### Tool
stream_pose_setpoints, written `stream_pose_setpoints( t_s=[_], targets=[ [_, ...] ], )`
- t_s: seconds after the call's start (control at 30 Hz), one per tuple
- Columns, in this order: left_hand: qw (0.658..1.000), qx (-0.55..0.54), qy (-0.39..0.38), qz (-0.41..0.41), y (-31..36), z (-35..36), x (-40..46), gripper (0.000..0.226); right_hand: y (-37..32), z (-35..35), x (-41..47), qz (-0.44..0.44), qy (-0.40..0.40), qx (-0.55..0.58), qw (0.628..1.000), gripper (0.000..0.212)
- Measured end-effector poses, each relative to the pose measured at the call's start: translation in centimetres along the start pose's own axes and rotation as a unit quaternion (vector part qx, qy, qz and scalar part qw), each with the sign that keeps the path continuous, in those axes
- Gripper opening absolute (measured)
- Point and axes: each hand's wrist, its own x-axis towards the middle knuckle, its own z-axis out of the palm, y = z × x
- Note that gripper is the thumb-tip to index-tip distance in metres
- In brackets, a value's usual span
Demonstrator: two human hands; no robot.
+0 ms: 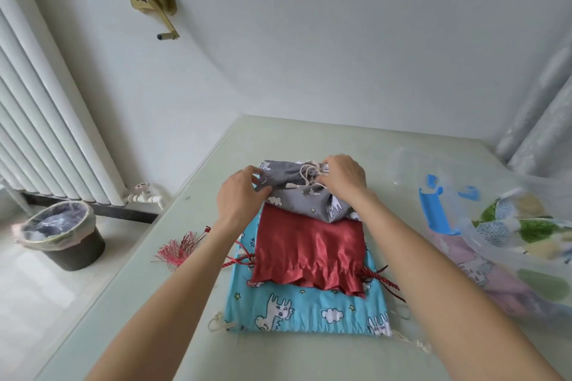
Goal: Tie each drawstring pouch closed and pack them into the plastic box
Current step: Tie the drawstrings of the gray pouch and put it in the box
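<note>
Now both hands work the soft grey printed cloth pouch (305,195) atop the red and blue pouches, left hand (240,195) pinching its edge, right hand (342,178) curled over the cream drawstring (309,175) — light, floppy stuff, best gripped at the cords.

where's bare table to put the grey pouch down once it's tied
Bare table runs beyond the grey pouch to the far edge, and near you below the blue pouch. The right side is crowded by the plastic box.
</note>
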Motion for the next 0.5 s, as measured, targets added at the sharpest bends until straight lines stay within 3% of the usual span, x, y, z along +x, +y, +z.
stream_pose_setpoints(
  t_s=[0.13, 0.27, 0.4, 0.5],
  targets=[
    [0.995, -0.016, 0.087, 0.037, 2.3, -1.5, 1.3, 0.02, -0.2, -3.1, -0.4, -0.022, 0.103, 0.027, 0.994, 0.038],
    [0.976, -0.147, 0.145, 0.068, 5.2, -3.6, 1.6, 0.015, -0.3, -8.4, -2.1, -0.026, 0.117, 0.101, 0.988, 0.038],
    [0.936, -0.317, 0.078, 0.131, 10.2, -4.8, -1.1, 0.024, 2.8, -14.5, -5.5, -0.017, 0.132, 0.15, 0.98, 0.039],
    [0.91, -0.37, 0.023, 0.187, 14.5, -4.8, -3.8, 0.03, 6.8, -18.3, -8.6, -0.029, 0.169, 0.163, 0.972, 0.034]
  ],
)
